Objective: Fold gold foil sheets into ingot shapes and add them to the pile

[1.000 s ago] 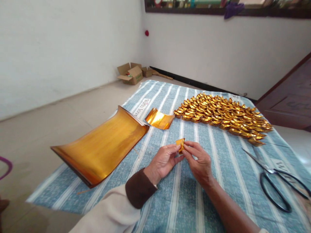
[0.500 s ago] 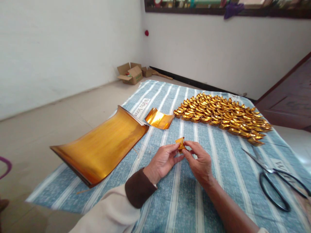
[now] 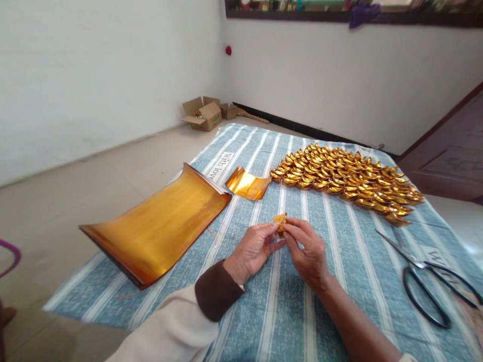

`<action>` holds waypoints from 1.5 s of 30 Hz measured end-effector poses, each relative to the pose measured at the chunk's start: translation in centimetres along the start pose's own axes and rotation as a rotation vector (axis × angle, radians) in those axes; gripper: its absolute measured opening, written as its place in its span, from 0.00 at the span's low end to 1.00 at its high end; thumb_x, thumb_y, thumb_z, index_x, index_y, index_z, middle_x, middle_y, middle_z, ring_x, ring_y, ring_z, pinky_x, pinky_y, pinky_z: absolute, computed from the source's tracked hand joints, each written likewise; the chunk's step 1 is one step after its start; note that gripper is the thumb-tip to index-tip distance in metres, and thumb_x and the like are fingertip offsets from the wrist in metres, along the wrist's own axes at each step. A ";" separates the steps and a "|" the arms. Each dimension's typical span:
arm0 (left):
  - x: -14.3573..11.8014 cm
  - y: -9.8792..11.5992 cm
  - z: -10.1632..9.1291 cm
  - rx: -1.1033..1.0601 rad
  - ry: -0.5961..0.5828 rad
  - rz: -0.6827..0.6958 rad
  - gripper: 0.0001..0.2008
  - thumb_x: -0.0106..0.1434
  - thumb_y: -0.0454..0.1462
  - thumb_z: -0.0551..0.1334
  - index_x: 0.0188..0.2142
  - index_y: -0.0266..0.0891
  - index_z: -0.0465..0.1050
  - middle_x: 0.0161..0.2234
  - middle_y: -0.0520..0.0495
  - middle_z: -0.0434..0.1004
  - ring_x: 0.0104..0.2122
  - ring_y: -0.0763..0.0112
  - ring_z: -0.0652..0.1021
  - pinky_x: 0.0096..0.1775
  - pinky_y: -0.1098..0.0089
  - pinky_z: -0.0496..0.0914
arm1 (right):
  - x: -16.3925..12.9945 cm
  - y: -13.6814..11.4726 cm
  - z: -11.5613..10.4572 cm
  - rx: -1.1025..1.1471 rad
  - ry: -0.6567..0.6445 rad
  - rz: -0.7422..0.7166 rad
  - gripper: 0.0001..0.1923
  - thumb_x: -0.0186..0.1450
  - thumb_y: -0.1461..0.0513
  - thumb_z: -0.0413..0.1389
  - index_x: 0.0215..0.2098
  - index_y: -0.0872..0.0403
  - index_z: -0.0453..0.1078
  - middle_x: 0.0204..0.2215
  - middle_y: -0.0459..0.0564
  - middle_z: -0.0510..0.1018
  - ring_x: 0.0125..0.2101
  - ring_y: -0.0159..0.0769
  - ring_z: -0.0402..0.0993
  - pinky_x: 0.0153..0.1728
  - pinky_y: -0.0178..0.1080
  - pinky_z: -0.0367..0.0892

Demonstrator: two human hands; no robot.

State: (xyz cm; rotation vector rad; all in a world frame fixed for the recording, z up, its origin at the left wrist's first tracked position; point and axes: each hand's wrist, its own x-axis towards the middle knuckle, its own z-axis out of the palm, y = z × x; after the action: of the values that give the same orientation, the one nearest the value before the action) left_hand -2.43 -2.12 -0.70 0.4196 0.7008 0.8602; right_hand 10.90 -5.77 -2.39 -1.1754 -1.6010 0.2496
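Observation:
Both hands pinch one small folded piece of gold paper (image 3: pixel 279 219) just above the striped blue cloth (image 3: pixel 287 311). My left hand (image 3: pixel 254 249) grips it from the left with thumb and fingers, and my right hand (image 3: pixel 307 251) grips it from the right. Most of the piece is hidden by the fingertips. Beyond the hands lie several rows of finished gold paper ingots (image 3: pixel 343 178). A small stack of cut gold squares (image 3: pixel 247 184) curls up just left of the ingots.
A large stack of gold foil sheets (image 3: pixel 158 226) lies on the left, its near corner hanging over the cloth's edge. Black scissors (image 3: pixel 426 281) rest at the right. Open cardboard boxes (image 3: pixel 204 114) sit on the floor by the far wall.
The fingers have shifted slightly on the small gold piece, which has turned a little between them. Nothing else on the cloth has moved.

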 end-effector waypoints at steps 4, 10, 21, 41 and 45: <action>0.0 -0.1 -0.1 0.004 -0.013 0.012 0.04 0.59 0.31 0.66 0.34 0.32 0.80 0.35 0.43 0.79 0.35 0.70 0.75 0.39 0.69 0.72 | 0.0 -0.1 0.0 0.006 -0.007 -0.005 0.12 0.67 0.65 0.51 0.43 0.51 0.77 0.42 0.54 0.78 0.45 0.39 0.76 0.48 0.43 0.72; 0.1 -0.1 -0.1 0.003 -0.024 0.010 0.05 0.57 0.31 0.67 0.34 0.31 0.80 0.38 0.41 0.80 0.35 0.70 0.76 0.39 0.70 0.72 | 0.1 -0.3 0.0 0.004 -0.020 -0.012 0.13 0.67 0.66 0.51 0.43 0.50 0.77 0.42 0.54 0.78 0.45 0.38 0.76 0.47 0.44 0.72; 0.0 0.0 0.0 -0.002 0.022 0.012 0.03 0.57 0.29 0.67 0.32 0.31 0.79 0.33 0.43 0.80 0.32 0.70 0.77 0.38 0.70 0.71 | 0.2 -0.2 -0.1 0.001 -0.033 -0.021 0.13 0.67 0.65 0.52 0.42 0.49 0.77 0.41 0.53 0.78 0.43 0.39 0.76 0.45 0.43 0.73; 0.1 -0.1 0.0 0.049 0.046 0.054 0.03 0.53 0.30 0.70 0.28 0.30 0.78 0.29 0.44 0.79 0.30 0.72 0.76 0.35 0.72 0.71 | 0.2 -0.4 -0.1 0.046 -0.035 0.014 0.10 0.66 0.64 0.53 0.41 0.50 0.76 0.39 0.52 0.79 0.41 0.38 0.77 0.43 0.42 0.74; 0.1 -0.1 0.3 0.066 0.078 0.127 0.04 0.51 0.31 0.70 0.28 0.31 0.79 0.30 0.44 0.79 0.32 0.70 0.76 0.37 0.72 0.70 | -0.1 -0.3 0.3 0.123 0.037 0.202 0.11 0.62 0.60 0.58 0.44 0.51 0.73 0.38 0.51 0.80 0.38 0.38 0.77 0.33 0.38 0.74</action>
State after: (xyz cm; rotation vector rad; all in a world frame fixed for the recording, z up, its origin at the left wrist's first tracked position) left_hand -2.14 -2.10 -0.63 0.4958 0.7821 0.9788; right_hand 10.47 -5.90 -2.33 -1.2394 -1.4144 0.4486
